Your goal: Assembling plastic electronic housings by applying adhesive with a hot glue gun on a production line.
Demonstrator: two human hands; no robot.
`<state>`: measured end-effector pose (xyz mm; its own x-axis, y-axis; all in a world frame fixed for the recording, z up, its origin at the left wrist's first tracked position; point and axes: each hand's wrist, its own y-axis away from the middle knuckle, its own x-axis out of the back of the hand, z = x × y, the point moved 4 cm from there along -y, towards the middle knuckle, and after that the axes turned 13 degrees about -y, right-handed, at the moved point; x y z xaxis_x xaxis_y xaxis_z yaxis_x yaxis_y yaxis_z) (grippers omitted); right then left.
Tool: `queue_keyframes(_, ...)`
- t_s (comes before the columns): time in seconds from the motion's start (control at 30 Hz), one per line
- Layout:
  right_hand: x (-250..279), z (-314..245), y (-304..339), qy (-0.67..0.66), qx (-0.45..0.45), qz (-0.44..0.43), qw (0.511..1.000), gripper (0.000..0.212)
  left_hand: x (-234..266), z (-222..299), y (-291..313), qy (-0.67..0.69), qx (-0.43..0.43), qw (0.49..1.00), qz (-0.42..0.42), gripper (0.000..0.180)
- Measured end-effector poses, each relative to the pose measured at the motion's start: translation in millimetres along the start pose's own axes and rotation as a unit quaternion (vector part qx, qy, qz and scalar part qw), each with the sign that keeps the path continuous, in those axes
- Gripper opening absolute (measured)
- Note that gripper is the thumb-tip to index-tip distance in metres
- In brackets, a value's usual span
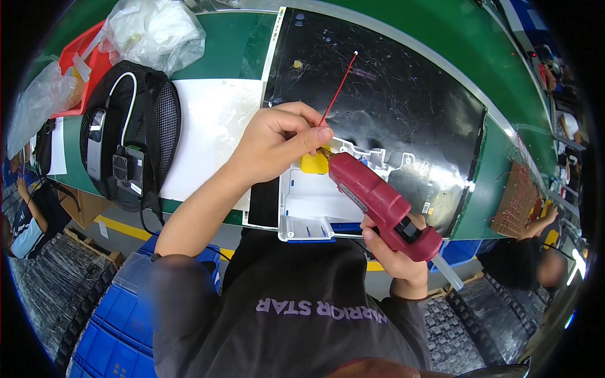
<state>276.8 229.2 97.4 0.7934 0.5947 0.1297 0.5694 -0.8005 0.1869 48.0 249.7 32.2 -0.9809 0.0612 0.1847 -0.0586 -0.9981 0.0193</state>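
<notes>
My left hand (277,142) pinches a thin red wire (338,89) between thumb and fingers; its far end carries a small white tip and points away over the black mat (403,107). In my right hand (398,257) is a dark red hot glue gun (372,189), a clear glue stick (448,273) poking out of its back. The gun's nozzle is right at my left fingertips, beside a yellow piece (313,164). Below them lies a white plastic housing (307,197) with moulded ribs, at the near edge of the table. Fingers and gun partly hide the housing.
Left of the mat are a white sheet (201,138) and a black mesh bag (167,113) with a small device and white cable. Behind it stand a red bin (79,101) and clear plastic bags (154,34). Red wires lie on cardboard (515,198) at right. Other people sit at both sides.
</notes>
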Motion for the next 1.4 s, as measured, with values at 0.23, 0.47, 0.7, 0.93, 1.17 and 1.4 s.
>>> queue_keyframes(0.23, -0.2, -2.3, -0.4, 0.000, -0.009, 0.004, 1.000, 0.016, -0.4, -0.6, 0.0, 0.005, 0.000, 1.000, 0.000, 0.023)
queue_keyframes(0.47, 0.3, -3.4, 0.2, 0.005, 0.000, 0.002, 1.000, 0.017, -0.4, -1.1, 0.3, 0.010, 0.004, 1.000, 0.002, 0.023)
queue_keyframes(0.7, 1.3, -2.4, 3.5, -0.013, -0.011, 0.017, 1.000, 0.017, 0.2, 0.2, 0.2, 0.007, -0.002, 1.000, 0.003, 0.021)
queue_keyframes(0.93, 1.1, -1.3, 8.1, -0.044, -0.044, 0.044, 0.997, 0.018, 0.1, -0.6, 0.6, 0.004, -0.002, 1.000, 0.008, 0.021)
queue_keyframes(1.17, 1.8, -4.8, 7.4, -0.034, -0.030, 0.032, 0.998, 0.018, 0.1, -1.2, 0.5, 0.015, 0.011, 1.000, 0.010, 0.024)
queue_keyframes(1.4, 1.9, -5.5, 8.4, -0.035, -0.030, 0.031, 0.998, 0.019, -0.6, -4.0, 0.2, 0.026, 0.023, 0.999, 0.015, 0.026)
